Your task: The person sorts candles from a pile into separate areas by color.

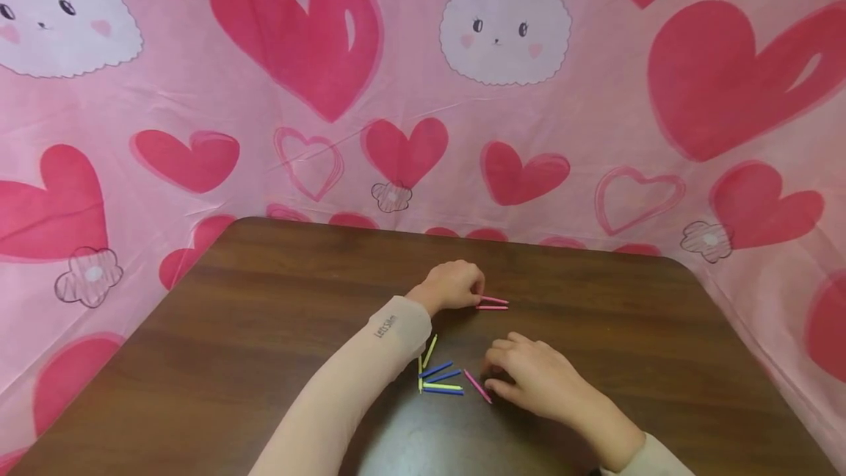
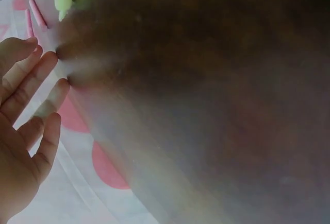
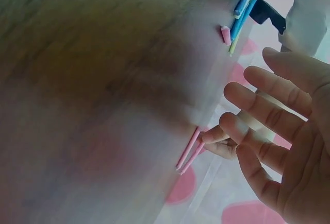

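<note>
My left hand (image 1: 452,285) reaches across the table, its thumb and index finger pinching the near end of a thin pink stick (image 2: 29,22). A second pink stick (image 1: 494,300) lies close beside it, at a slight angle. My right hand (image 1: 535,377) hovers over the table with loosely bent fingers and nothing in them; the right wrist view shows its bare palm. Just left of its fingertips lies another pink stick (image 1: 477,386). Farther left is a group of blue sticks (image 1: 441,375) and yellow sticks (image 1: 441,386), partly hidden by my left sleeve in the head view.
Everything lies on a dark brown wooden table (image 1: 264,329) with rounded far corners. Behind and along its sides hangs a pink cloth (image 1: 410,101) printed with hearts and rabbits. My left forearm (image 1: 337,380) crosses the table just left of the coloured sticks.
</note>
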The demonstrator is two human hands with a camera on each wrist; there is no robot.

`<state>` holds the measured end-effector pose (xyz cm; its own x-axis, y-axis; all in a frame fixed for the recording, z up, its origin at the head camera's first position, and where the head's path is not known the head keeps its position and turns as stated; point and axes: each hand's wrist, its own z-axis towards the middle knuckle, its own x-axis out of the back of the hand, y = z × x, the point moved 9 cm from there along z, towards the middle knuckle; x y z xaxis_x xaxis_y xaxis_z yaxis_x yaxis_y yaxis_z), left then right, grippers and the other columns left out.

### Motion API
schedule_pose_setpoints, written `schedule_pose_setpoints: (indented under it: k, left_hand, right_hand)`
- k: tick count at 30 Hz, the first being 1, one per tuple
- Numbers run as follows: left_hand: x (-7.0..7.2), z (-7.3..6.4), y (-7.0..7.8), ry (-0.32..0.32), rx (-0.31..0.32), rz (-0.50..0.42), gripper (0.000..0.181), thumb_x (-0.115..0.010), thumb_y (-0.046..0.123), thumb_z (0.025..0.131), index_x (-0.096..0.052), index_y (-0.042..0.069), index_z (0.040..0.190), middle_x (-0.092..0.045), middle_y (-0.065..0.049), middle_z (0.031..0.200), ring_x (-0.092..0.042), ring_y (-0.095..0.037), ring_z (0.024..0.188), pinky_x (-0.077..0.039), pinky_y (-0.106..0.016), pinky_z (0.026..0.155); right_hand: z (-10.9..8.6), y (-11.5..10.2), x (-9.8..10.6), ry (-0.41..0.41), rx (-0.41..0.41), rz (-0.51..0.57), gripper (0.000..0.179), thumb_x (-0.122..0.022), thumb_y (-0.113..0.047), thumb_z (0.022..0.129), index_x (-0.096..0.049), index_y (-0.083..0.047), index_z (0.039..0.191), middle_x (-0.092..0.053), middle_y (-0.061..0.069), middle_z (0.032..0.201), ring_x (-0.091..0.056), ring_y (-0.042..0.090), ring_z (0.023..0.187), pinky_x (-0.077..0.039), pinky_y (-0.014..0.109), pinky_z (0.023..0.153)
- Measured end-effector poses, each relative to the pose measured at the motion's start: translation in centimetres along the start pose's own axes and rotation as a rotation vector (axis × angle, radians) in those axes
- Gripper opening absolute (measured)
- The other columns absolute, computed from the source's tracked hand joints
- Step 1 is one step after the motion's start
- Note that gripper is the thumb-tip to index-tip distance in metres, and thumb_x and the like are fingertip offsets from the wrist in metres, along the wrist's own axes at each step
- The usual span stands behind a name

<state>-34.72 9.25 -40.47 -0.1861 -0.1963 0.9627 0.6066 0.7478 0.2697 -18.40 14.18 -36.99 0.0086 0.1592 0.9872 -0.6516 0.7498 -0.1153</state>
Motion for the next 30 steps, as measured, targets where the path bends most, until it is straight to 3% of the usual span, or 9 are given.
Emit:
schedule_pose_setpoints:
  k: [5, 18, 30]
  left_hand:
    - [0.2, -0.4, -0.5, 0.002, 0.025, -0.015, 0.011, -0.072, 0.03, 0.088, -0.07, 0.024, 0.078, -0.064, 0.009, 0.079, -0.057, -0.01, 0.073, -0.048, -0.028, 0.063]
    - [0.2, -0.3, 0.1, -0.005, -0.002, 0.006, 0.011, -0.072, 0.03, 0.087, -0.072, 0.024, 0.078, -0.065, 0.01, 0.079, -0.058, -0.009, 0.074, -0.049, -0.028, 0.064]
    - [0.3, -0.7, 0.6, -0.062, -0.021, 0.04, 0.011, -0.071, 0.036, 0.09, -0.074, 0.026, 0.089, -0.068, 0.01, 0.088, -0.059, -0.009, 0.082, -0.052, -0.032, 0.071]
  right_hand:
    - [-0.1, 0.0, -0.1, -0.008, -0.001, 0.021, 0.01, -0.077, -0.03, 0.084, -0.069, -0.027, 0.09, -0.065, -0.016, 0.09, -0.051, 0.005, 0.081, -0.036, 0.021, 0.056]
    - [0.1, -0.1, -0.5, -0.019, 0.011, 0.003, 0.01, -0.077, -0.031, 0.084, -0.068, -0.027, 0.088, -0.064, -0.016, 0.088, -0.053, 0.007, 0.083, -0.037, 0.022, 0.056]
    - [0.4, -0.1, -0.9, -0.037, 0.016, 0.008, 0.011, -0.077, -0.031, 0.083, -0.068, -0.025, 0.087, -0.062, -0.015, 0.085, -0.051, 0.007, 0.082, -0.037, 0.022, 0.056]
